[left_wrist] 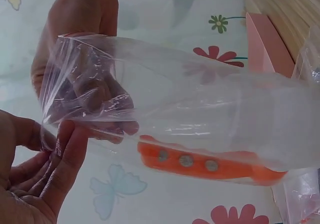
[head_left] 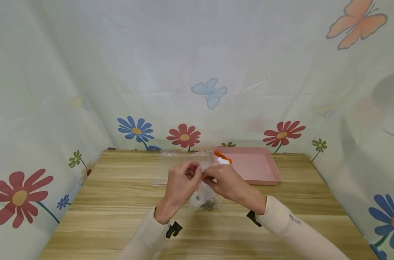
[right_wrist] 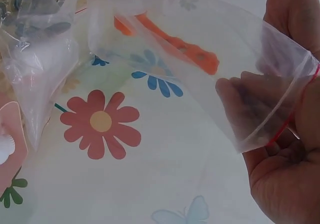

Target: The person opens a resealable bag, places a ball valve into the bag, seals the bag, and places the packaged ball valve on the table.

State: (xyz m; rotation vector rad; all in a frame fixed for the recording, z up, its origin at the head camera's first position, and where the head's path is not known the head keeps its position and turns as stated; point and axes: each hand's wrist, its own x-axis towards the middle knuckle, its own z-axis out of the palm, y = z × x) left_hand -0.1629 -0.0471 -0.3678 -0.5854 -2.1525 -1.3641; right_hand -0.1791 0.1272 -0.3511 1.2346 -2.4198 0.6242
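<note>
Both hands hold the top of a clear zip bag (head_left: pixel 201 189) above the table, close together. The left hand (head_left: pixel 180 182) pinches one side of the bag's mouth between thumb and fingers. Opposite it, the right hand (head_left: pixel 227 182) has its fingers at the other side of the mouth, partly seen through the plastic in both wrist views. A red zip line (right_wrist: pixel 295 109) runs along the mouth. Inside the bag hang an orange strip (left_wrist: pixel 200 160) with several round grey marks and a whitish thing (left_wrist: pixel 280 119), blurred by the plastic.
A pink tray (head_left: pixel 255 166) stands at the back right, with an orange piece (head_left: pixel 228 159) and a white item (head_left: pixel 222 161) at its left side. A flat clear bag (head_left: pixel 165 169) lies left of it. In the right wrist view, another clear bag (right_wrist: pixel 40 64) holds metallic parts.
</note>
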